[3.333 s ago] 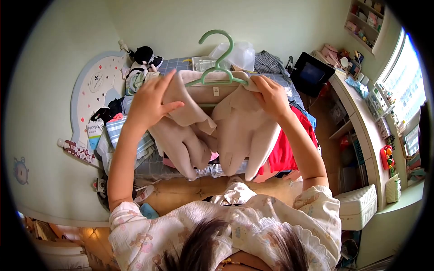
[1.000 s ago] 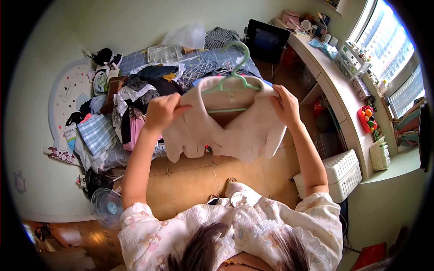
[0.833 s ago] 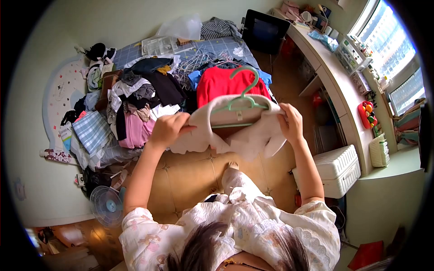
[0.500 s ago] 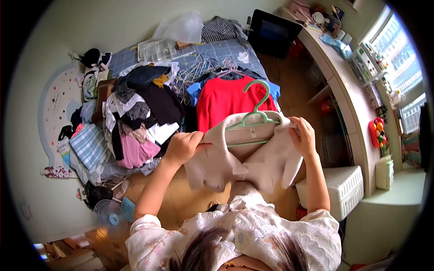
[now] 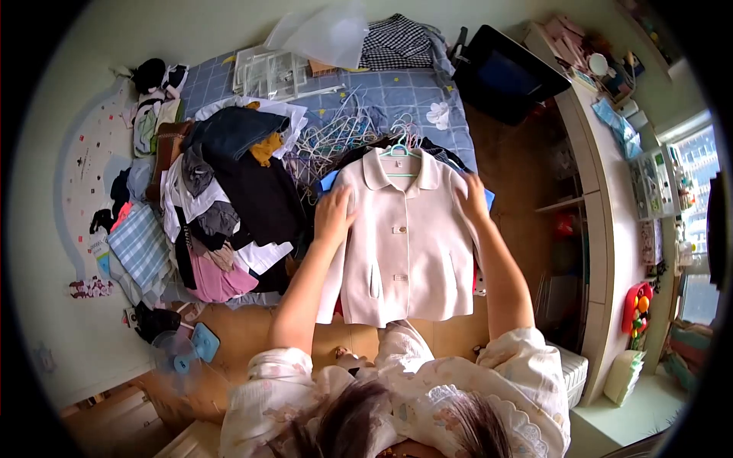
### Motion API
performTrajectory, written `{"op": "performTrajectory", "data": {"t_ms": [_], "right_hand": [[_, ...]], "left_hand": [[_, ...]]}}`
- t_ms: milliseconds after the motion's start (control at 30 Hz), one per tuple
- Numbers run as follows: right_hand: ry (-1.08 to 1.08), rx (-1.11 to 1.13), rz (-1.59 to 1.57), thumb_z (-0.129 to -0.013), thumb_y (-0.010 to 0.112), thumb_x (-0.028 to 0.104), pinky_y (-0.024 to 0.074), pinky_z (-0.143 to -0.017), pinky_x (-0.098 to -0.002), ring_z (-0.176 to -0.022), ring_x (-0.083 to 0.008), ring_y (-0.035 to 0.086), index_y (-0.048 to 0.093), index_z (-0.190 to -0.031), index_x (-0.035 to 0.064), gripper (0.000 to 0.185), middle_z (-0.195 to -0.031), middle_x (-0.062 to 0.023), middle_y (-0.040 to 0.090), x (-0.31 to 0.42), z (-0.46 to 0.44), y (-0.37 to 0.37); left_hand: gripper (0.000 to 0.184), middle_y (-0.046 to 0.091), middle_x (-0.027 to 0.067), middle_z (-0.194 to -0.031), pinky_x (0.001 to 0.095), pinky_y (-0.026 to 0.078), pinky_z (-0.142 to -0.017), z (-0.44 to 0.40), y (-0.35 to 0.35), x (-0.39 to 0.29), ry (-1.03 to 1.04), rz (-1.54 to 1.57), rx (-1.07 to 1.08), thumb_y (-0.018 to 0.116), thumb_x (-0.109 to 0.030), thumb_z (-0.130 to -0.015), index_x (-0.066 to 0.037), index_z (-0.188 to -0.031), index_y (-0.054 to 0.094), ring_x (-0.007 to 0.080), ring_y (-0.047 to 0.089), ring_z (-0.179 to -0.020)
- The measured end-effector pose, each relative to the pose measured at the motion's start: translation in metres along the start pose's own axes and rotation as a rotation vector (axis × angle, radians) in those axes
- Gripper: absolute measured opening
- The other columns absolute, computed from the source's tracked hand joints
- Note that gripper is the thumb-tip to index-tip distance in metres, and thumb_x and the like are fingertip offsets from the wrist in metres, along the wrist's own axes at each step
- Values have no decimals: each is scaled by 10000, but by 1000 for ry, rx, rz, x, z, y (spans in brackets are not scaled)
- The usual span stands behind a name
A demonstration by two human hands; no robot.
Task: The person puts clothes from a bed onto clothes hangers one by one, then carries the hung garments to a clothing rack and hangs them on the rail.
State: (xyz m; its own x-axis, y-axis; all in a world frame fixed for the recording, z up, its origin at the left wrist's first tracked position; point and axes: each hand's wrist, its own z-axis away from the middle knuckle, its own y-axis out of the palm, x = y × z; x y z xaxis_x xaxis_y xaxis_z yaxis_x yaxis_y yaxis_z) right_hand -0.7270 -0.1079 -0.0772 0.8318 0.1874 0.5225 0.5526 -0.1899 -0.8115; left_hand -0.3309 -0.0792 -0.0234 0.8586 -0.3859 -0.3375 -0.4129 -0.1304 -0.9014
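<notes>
A pale pink buttoned jacket (image 5: 385, 248) lies spread face up on top of other garments at the bed's near edge, its collar toward the far side. A green hanger (image 5: 401, 149) sits inside its neck, with the hook beyond the collar. My left hand (image 5: 334, 216) rests on the jacket's left sleeve near the shoulder, fingers stretched out. On the opposite shoulder lies my right hand (image 5: 471, 198), its fingers extended along the sleeve. The red sweater underneath is almost wholly hidden; blue cloth (image 5: 328, 182) shows beside the left shoulder.
A heap of mixed clothes (image 5: 252, 191) fills the bed's left part. Beyond the jacket lie tangled wire hangers (image 5: 340, 137), clear plastic boxes (image 5: 263, 76) and a checked cloth (image 5: 395, 44). A black screen (image 5: 508, 72) and a long desk (image 5: 611, 252) stand to the right.
The jacket has gone from being held up by its shoulders to lying flat over the red sweater. Both hands have moved forward with it and loosened from their grip.
</notes>
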Motion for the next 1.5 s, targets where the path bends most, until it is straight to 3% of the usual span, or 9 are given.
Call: {"op": "performTrajectory", "data": {"t_ms": [200,533,933,1067,1100,1200,1300,1433,1500], "right_hand": [[180,309,-286,-872,563,124,473,-847,-392,-945,-327,605,652,-1009,49,180,-989,-161,642,68,94,64],[289,672,-696,-915,502,74,513,-699,-290,-747,-173,649,632,-996,-14,176,-805,-110,667,266,104,181],[510,509,-709,-937,488,25,501,-715,-253,-758,-136,612,613,-1001,-32,151,-822,-71,631,460,96,298],[557,506,-747,-937,485,14,500,-708,-255,-769,-142,609,614,-1002,-31,152,-822,-76,631,500,88,295],[598,489,-737,-939,485,18,500,-706,-255,-765,-142,610,613,-1002,-31,151,-822,-75,631,507,86,293],[659,431,-679,-943,487,34,493,-698,-249,-745,-131,604,623,-989,-39,162,-807,-66,635,516,70,299],[669,404,-649,-946,487,49,493,-691,-249,-741,-127,606,635,-976,-40,176,-804,-66,641,520,60,305],[860,419,-867,-972,470,157,503,-721,-262,-784,-152,636,624,-1048,-5,237,-875,-65,660,537,35,310],[955,487,-990,-991,443,312,499,-785,-285,-862,-169,642,586,-1150,24,358,-993,-70,662,544,25,315]], "left_hand": [[453,644,174,-991,421,485,-779,146,-14,39,-276,89,128,718,-272,-774,-29,-1124,566,351,613,-882],[245,661,98,-755,361,503,-610,291,-110,155,-802,196,-112,722,-246,-789,-72,-922,614,263,664,-717],[267,676,123,-857,313,506,-661,146,-117,466,-627,667,-497,693,-193,-843,24,-970,604,225,661,-751],[512,679,154,-766,378,508,-692,92,-73,546,-991,572,-221,677,-460,-808,24,-963,612,322,661,-767],[539,666,177,-745,419,496,-693,79,-76,560,-1045,543,70,645,-519,-802,15,-865,626,362,647,-746],[490,637,220,-712,446,466,-647,63,-66,554,-955,390,-244,639,-450,-820,32,-740,607,390,626,-715],[444,642,193,-702,419,464,-622,60,-67,552,-807,618,-153,636,-404,-829,31,-750,599,356,627,-683],[256,571,-23,-682,245,384,-521,92,-146,469,-731,1295,78,611,-295,-891,-42,-859,636,58,482,-597],[199,553,-56,-688,225,382,-522,127,-194,429,-613,1349,303,613,-249,-906,-53,-885,641,39,467,-599]]}}
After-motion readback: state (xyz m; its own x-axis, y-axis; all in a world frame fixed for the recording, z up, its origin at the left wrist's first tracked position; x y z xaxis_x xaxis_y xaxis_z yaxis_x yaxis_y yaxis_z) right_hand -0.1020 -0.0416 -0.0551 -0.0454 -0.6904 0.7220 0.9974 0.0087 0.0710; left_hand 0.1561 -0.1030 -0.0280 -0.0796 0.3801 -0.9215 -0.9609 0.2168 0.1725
